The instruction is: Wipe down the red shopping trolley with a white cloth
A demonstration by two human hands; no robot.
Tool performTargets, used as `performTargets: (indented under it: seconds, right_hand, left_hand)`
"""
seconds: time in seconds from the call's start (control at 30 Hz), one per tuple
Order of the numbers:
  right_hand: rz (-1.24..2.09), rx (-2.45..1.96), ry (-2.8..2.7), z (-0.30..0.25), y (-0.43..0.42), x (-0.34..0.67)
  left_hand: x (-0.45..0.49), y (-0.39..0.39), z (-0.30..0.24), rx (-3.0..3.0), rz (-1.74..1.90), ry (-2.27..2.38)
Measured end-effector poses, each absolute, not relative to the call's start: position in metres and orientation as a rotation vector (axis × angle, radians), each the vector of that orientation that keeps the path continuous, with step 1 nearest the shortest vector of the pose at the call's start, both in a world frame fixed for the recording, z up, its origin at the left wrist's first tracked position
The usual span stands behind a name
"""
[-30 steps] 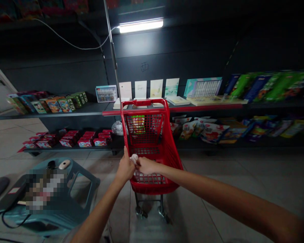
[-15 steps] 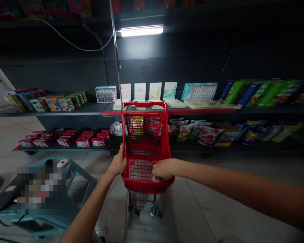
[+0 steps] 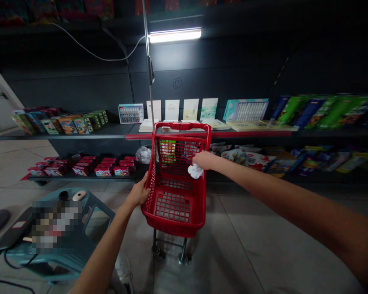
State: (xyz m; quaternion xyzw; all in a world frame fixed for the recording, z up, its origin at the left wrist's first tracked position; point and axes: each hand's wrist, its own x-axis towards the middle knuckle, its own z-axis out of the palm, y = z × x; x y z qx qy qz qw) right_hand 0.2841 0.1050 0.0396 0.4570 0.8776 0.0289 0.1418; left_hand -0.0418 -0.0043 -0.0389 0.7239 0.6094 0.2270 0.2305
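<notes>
A red plastic shopping cart (image 3: 199, 204) on small wheels stands in front of me, its basket wall a grid. My left hand (image 3: 139, 192) grips the left rim of the basket, thumb on the inner side. My right hand (image 3: 204, 160) is closed on a crumpled white cloth (image 3: 195, 171) at the upper right side of the basket. The cloth hangs below the fingers, close to the inner right wall; whether it touches there I cannot tell.
Ahead is a dark shelf (image 3: 107, 134) with books (image 3: 209, 108), small boxes (image 3: 69, 124) and snack bags (image 3: 248, 157). At lower left stands a blue-grey plastic stool (image 3: 104, 214) with a laptop-like device (image 3: 14, 228) and cables on it. A thin metal pole (image 3: 150, 90) rises behind the cart.
My right hand has moved up from the basket's floor to its upper right side, and the white cloth now shows more clearly. The cart is tilted or turned slightly; my left hand still holds its rim.
</notes>
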Motion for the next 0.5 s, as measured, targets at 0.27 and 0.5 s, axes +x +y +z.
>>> performTargets:
  seconds: [0.27, 0.5]
  right_hand:
    - [0.002, 1.263, 2.448, 0.019, 0.066, 0.262]
    - [-0.519, 0.938, 2.524, 0.01, 0.032, 0.203]
  left_hand:
    - [-0.037, -0.03, -0.015, 2.151, 0.862, 2.054]
    - [0.066, -0.135, -0.03, 2.301, 0.51, 1.819]
